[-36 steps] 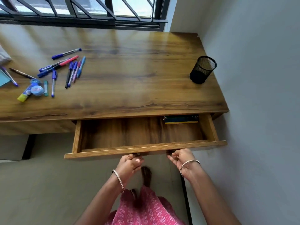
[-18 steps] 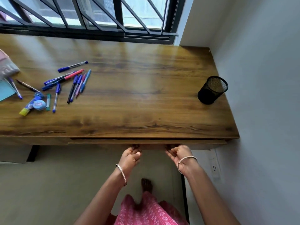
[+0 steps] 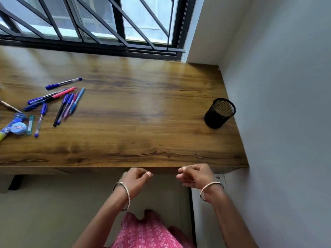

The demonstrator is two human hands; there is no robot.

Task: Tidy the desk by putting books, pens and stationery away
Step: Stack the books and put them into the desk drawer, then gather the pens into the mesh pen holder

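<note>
Several pens (image 3: 59, 101), mostly blue with one pink, lie scattered at the left of the wooden desk (image 3: 136, 122). Beside them are a round correction tape (image 3: 18, 128), a glue stick (image 3: 7, 129) and a small green lead case (image 3: 30, 122). A black mesh pen holder (image 3: 219, 112) stands at the desk's right side, seemingly with nothing in it. My left hand (image 3: 137, 179) and my right hand (image 3: 195, 176) hover just below the desk's front edge, fingers loosely curled, holding nothing. The drawer under the desktop is shut flush with the edge.
A barred window (image 3: 89, 24) runs along the back of the desk. A grey wall (image 3: 286, 104) stands close on the right. A black desk leg (image 3: 191, 212) drops to the floor near my right arm. A pencil tip (image 3: 9, 106) shows at the left edge.
The drawer, pulled out a second ago with a book inside, has been pushed shut. Both hands have come off its front edge and now hang free just before it.
</note>
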